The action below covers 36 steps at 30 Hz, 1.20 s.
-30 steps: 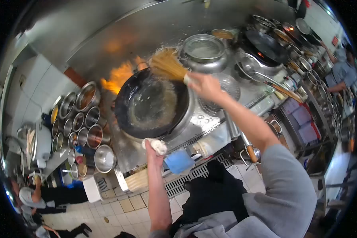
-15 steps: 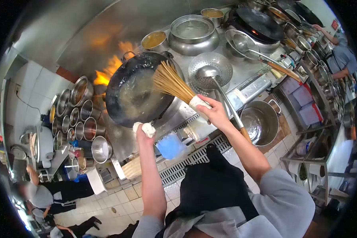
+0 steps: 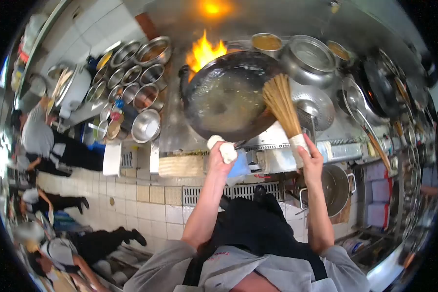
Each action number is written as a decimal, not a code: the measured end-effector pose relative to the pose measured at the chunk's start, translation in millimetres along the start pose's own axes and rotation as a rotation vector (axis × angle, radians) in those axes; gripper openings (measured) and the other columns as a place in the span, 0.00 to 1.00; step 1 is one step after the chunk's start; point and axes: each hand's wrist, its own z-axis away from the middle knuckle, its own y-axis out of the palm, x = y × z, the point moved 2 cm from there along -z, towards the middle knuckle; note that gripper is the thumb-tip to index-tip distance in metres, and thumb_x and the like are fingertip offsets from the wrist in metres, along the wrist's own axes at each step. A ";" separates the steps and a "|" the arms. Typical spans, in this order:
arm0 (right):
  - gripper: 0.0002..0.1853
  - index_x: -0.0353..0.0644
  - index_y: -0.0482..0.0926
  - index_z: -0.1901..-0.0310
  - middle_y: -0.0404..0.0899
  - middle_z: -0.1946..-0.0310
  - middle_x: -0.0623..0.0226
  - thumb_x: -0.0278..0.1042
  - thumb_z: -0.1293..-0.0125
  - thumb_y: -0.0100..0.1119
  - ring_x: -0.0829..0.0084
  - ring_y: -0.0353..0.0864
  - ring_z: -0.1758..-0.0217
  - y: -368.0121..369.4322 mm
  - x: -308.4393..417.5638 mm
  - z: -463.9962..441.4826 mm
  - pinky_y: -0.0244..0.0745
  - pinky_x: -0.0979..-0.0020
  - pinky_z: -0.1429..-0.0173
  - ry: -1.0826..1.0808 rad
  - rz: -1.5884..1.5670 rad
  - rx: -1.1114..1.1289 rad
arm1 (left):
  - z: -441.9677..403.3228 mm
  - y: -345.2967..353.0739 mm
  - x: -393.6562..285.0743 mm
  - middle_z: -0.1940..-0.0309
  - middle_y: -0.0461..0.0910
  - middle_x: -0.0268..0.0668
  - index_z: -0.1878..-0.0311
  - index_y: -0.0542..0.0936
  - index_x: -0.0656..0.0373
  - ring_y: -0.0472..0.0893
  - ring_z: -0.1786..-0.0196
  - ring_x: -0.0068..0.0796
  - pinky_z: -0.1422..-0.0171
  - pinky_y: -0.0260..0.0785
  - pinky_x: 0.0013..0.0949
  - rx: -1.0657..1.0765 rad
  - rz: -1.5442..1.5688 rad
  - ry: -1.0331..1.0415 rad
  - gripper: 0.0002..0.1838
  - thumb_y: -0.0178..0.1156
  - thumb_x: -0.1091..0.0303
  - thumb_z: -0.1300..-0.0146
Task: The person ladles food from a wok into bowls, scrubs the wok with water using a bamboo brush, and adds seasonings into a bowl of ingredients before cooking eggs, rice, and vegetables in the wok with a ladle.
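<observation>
In front of me a large black wok [image 3: 224, 104] with some cloudy liquid in it sits over the stove, tipped a little. My left hand [image 3: 219, 163] is closed on a folded white cloth [image 3: 227, 152] at the wok's near edge; any handle beneath the cloth is hidden. Wrapped round the white-bound grip of a bamboo wok brush [image 3: 281, 104] is my right hand [image 3: 311, 158]. The brush's bristles point away from me, at the wok's right rim. Right of the brush lies a perforated strainer [image 3: 321, 100] with a ladle [image 3: 306, 108] resting in it.
Flames [image 3: 205, 52] rise behind the wok's left side. Metal bowls and pots [image 3: 146, 125] crowd the left counter. A lidded steel pot [image 3: 310, 56] stands at back right, and a large pot [image 3: 335, 190] low at right. Several people [image 3: 36, 131] are at far left.
My view has turned, so the stove now lies more squarely ahead. The brush stands steeper in view, still by the wok's right rim. Both hands keep their holds.
</observation>
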 end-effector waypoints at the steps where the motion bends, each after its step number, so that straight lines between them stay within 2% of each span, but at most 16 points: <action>1: 0.25 0.37 0.71 0.37 0.82 0.60 0.67 0.28 0.36 0.60 0.86 0.75 0.73 1.5 -0.1 -1.8 0.68 0.82 0.75 -0.071 -0.008 -0.014 | 4.0 2.5 1.1 0.78 0.78 0.37 0.69 0.74 0.52 0.77 0.79 0.34 0.80 0.70 0.38 0.002 0.046 -0.023 0.02 0.57 0.69 0.46; 3: 0.25 0.37 0.70 0.37 0.82 0.60 0.66 0.28 0.36 0.60 0.85 0.75 0.74 0.8 10.9 2.3 0.67 0.82 0.76 -0.009 0.001 0.004 | 13.5 4.3 3.2 0.78 0.79 0.39 0.69 0.74 0.53 0.79 0.78 0.36 0.78 0.70 0.39 0.075 0.080 -0.015 0.01 0.56 0.69 0.44; 4: 0.25 0.37 0.70 0.36 0.82 0.59 0.66 0.27 0.36 0.59 0.85 0.75 0.73 -0.8 6.6 -2.9 0.68 0.82 0.76 -0.077 0.010 0.008 | 19.3 7.2 4.4 0.77 0.81 0.41 0.68 0.76 0.58 0.82 0.76 0.36 0.77 0.74 0.38 0.074 0.110 0.004 0.05 0.53 0.69 0.41; 5: 0.25 0.38 0.69 0.36 0.81 0.61 0.65 0.29 0.35 0.58 0.83 0.75 0.75 -3.1 4.9 -3.8 0.66 0.81 0.79 -0.100 0.022 0.023 | 19.9 3.9 5.1 0.77 0.81 0.42 0.68 0.76 0.59 0.82 0.75 0.37 0.75 0.75 0.37 0.137 0.129 -0.034 0.05 0.53 0.69 0.41; 7: 0.26 0.41 0.67 0.34 0.81 0.66 0.63 0.31 0.33 0.55 0.79 0.74 0.80 -0.5 10.5 -3.7 0.63 0.78 0.85 -0.146 0.045 0.053 | 20.1 0.3 7.0 0.76 0.81 0.43 0.67 0.76 0.57 0.81 0.75 0.39 0.76 0.71 0.40 0.114 0.179 -0.040 0.04 0.56 0.68 0.44; 9: 0.25 0.39 0.67 0.34 0.81 0.61 0.62 0.29 0.33 0.55 0.78 0.78 0.73 4.0 18.7 -3.4 0.72 0.78 0.76 -0.166 0.055 0.065 | 21.9 -2.5 7.5 0.74 0.81 0.45 0.68 0.76 0.57 0.81 0.72 0.40 0.75 0.71 0.40 0.141 0.254 -0.087 0.04 0.56 0.68 0.44; 12: 0.25 0.37 0.66 0.34 0.80 0.53 0.60 0.27 0.33 0.54 0.76 0.81 0.62 19.3 34.9 2.2 0.77 0.75 0.60 -0.195 0.092 0.105 | 25.7 -2.6 8.3 0.72 0.80 0.46 0.68 0.75 0.58 0.81 0.70 0.42 0.72 0.72 0.39 0.161 0.310 -0.083 0.04 0.57 0.68 0.44; 15: 0.25 0.35 0.66 0.34 0.78 0.48 0.59 0.26 0.32 0.54 0.74 0.80 0.52 23.1 37.4 -2.7 0.74 0.73 0.46 -0.251 0.092 0.132 | 30.1 -2.0 7.1 0.73 0.79 0.45 0.68 0.75 0.59 0.81 0.70 0.43 0.71 0.73 0.40 0.196 0.299 -0.080 0.05 0.58 0.69 0.45; 16: 0.25 0.35 0.66 0.34 0.77 0.46 0.58 0.27 0.32 0.54 0.73 0.79 0.50 28.0 42.1 -2.1 0.74 0.73 0.45 -0.261 0.093 0.147 | 30.5 -2.9 6.5 0.73 0.81 0.43 0.68 0.77 0.57 0.81 0.70 0.38 0.70 0.74 0.40 0.224 0.272 -0.068 0.06 0.55 0.66 0.43; 20: 0.25 0.35 0.66 0.34 0.77 0.46 0.59 0.29 0.32 0.55 0.73 0.79 0.50 40.4 53.8 -4.7 0.73 0.72 0.44 -0.336 0.164 0.158 | 29.8 -5.3 5.8 0.72 0.81 0.43 0.69 0.77 0.56 0.81 0.69 0.39 0.67 0.74 0.39 0.260 0.390 -0.129 0.05 0.58 0.66 0.44; 23: 0.25 0.31 0.67 0.35 0.75 0.44 0.55 0.27 0.33 0.56 0.70 0.76 0.44 48.8 66.1 -3.9 0.69 0.71 0.39 -0.326 0.213 0.180 | 32.8 -3.4 3.9 0.69 0.79 0.49 0.66 0.74 0.61 0.79 0.68 0.41 0.67 0.70 0.40 0.216 0.540 -0.161 0.07 0.59 0.70 0.46; 27: 0.25 0.30 0.66 0.35 0.75 0.43 0.55 0.26 0.33 0.55 0.70 0.77 0.44 55.8 72.0 -3.4 0.70 0.70 0.39 -0.353 0.219 0.225 | 30.4 -8.3 6.0 0.68 0.78 0.49 0.64 0.74 0.62 0.77 0.69 0.41 0.68 0.69 0.39 0.342 0.548 -0.153 0.09 0.59 0.68 0.46; 31: 0.26 0.28 0.66 0.36 0.74 0.43 0.53 0.27 0.34 0.56 0.68 0.77 0.43 67.3 79.4 3.6 0.70 0.68 0.39 -0.364 0.297 0.201 | 37.5 -7.4 4.4 0.69 0.78 0.50 0.63 0.74 0.63 0.76 0.71 0.40 0.68 0.68 0.38 0.307 0.574 -0.146 0.10 0.58 0.68 0.46; 36: 0.26 0.28 0.66 0.36 0.74 0.42 0.52 0.28 0.34 0.56 0.68 0.76 0.42 76.9 81.6 7.9 0.70 0.68 0.38 -0.417 0.310 0.215 | 33.5 -12.8 8.1 0.68 0.78 0.50 0.63 0.74 0.64 0.75 0.70 0.42 0.68 0.69 0.39 0.375 0.587 -0.147 0.11 0.58 0.68 0.46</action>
